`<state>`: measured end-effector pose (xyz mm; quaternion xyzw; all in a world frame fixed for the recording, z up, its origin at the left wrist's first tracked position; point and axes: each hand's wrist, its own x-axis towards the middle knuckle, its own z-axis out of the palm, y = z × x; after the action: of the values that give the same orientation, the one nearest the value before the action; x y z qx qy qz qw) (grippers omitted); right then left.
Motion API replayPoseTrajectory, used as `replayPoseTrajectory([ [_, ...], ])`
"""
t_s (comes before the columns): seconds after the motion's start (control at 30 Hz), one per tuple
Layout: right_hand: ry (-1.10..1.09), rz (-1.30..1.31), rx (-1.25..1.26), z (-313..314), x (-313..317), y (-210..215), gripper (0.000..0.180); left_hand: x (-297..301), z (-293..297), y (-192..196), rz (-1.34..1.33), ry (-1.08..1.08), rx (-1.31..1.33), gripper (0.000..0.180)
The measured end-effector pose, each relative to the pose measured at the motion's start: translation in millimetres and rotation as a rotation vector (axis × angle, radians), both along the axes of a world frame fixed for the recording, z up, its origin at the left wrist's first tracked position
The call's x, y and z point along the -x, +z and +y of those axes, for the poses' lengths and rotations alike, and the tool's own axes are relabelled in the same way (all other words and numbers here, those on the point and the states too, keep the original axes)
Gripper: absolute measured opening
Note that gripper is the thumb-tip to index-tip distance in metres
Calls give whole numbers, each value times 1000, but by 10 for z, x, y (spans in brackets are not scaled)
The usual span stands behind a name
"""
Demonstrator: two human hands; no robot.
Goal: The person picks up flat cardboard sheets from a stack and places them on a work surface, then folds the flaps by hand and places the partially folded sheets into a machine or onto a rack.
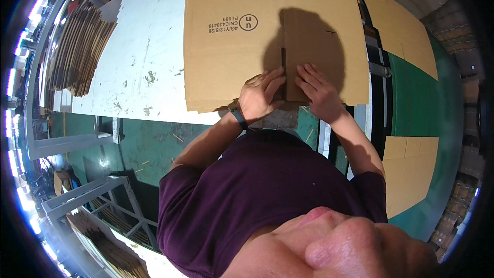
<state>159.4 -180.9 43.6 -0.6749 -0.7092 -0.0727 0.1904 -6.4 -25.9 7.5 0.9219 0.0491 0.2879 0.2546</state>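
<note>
Corrugated flap: long axis ran near–far, beyond right hand | right: nearer, touching, spread | left hand: bent alongside, pinch unclear

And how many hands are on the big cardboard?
2. Both are at the cardboard's near edge: the left hand, with a dark wristband, left of the dark slit; the right hand right of it.

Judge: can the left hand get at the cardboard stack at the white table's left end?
Probably not from here: the left hand rests on the brown cardboard sheet, and a wide stretch of white table separates it from the cardboard stack. Nothing appears to block the way, though.
</note>
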Motion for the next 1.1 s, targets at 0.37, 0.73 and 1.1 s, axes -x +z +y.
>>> replayPoseTrajectory([
  [0.37, -666, 559, -126, -4, -1037, 46, 47, -216, 85, 83, 130, -177, -413, 55],
  [0.73, -1087, 1217, -274, 773, -2417, 264, 59, -492, 323, 82, 80, -337, -312, 44],
  [1.1, -1492, 307, -160, 779, -2021, 212, 67, -450, 240, -389, -137, -188, -153, 32],
])
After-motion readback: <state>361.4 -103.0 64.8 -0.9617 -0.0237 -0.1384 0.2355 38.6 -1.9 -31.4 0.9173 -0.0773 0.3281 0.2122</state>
